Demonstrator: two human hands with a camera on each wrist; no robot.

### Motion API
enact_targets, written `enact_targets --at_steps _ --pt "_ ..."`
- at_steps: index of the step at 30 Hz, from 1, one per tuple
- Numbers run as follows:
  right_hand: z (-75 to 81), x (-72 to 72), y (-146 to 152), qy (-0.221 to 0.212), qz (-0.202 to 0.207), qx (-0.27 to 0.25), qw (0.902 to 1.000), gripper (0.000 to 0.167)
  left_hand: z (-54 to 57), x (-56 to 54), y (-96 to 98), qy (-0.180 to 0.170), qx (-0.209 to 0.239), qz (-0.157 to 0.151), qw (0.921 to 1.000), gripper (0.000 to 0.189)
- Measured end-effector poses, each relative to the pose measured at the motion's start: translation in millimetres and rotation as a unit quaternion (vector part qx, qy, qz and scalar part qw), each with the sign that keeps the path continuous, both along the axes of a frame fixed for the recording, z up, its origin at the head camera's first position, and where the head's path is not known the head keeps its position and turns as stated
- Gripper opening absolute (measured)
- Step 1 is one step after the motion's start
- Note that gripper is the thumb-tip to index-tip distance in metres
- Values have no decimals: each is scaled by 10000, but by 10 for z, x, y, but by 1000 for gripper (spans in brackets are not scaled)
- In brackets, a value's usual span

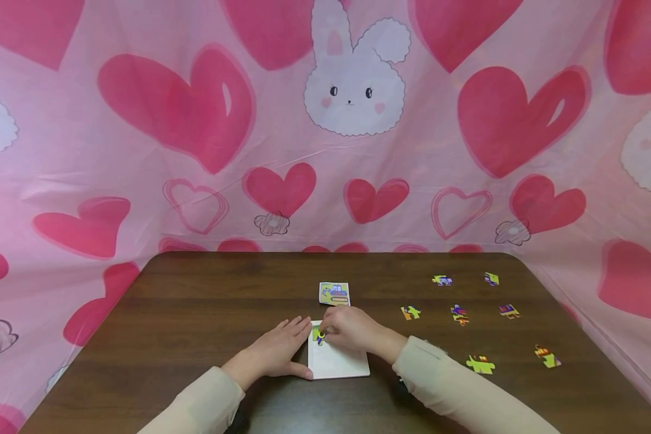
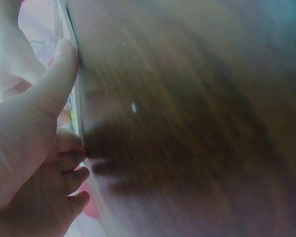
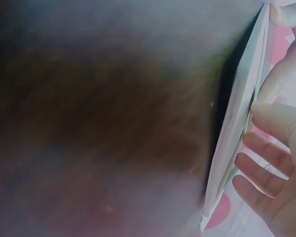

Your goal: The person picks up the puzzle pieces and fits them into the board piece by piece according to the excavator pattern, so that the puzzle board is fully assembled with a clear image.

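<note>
A white puzzle tray [image 1: 340, 363] lies on the table in front of me. In its far left corner sits a green and yellow puzzle piece [image 1: 318, 335]. My right hand [image 1: 349, 327] reaches over the tray from the right and pinches this piece at the corner with thumb and fingertips; its other fingers are loosely bent in the right wrist view. My left hand [image 1: 282, 351] rests along the tray's left side, fingers extended, fingertips at the far left edge and thumb at the near left corner. Just beyond the tray lies a square picture card [image 1: 334, 292] showing a digger.
Several loose puzzle pieces lie spread on the right of the brown table [image 1: 206, 301], among them a green piece [image 1: 480, 364], a red and blue piece [image 1: 459, 314] and an orange and green piece [image 1: 547, 355]. A pink heart-patterned cloth [image 1: 434, 144] hangs behind the table.
</note>
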State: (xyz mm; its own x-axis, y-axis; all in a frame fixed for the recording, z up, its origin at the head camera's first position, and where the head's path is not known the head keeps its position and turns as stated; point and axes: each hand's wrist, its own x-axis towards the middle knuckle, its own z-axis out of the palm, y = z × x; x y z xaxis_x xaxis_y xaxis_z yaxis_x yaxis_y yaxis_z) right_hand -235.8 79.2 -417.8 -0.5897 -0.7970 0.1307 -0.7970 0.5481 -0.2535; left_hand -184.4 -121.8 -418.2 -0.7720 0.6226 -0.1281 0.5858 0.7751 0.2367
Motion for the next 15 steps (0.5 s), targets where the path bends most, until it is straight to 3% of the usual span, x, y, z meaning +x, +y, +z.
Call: enact_targets --at_steps 15 --pt "-5 1 -16 163 53 -56 9998 11 22 5 5 -160 47 30 9999 91"
